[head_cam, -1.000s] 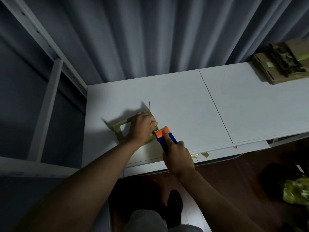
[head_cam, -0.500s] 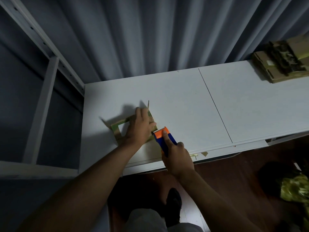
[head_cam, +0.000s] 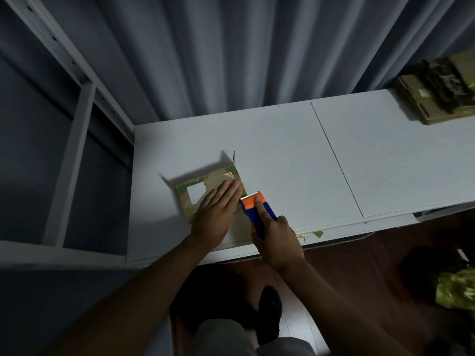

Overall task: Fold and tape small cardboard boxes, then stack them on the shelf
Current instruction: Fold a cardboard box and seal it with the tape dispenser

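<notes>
A small brown cardboard box (head_cam: 205, 187) with a white label lies on the white table (head_cam: 295, 163), one flap standing up at its far corner. My left hand (head_cam: 218, 210) presses flat on the box top, fingers straight. My right hand (head_cam: 276, 236) grips the blue handle of an orange and blue tape dispenser (head_cam: 254, 208), forefinger laid along its top. The dispenser's toothed edge sits at the box's right side, just beside my left fingertips.
A pile of flattened cardboard boxes (head_cam: 437, 96) lies at the table's far right. A white metal shelf frame (head_cam: 74, 140) stands to the left. Grey curtains hang behind. Tape scraps (head_cam: 317, 234) lie at the table's front edge. A crumpled yellowish bag (head_cam: 455, 291) sits on the floor.
My left hand went from curled over the box to flat with straight fingers, uncovering more of the box top. The tape dispenser stayed at the box's right edge.
</notes>
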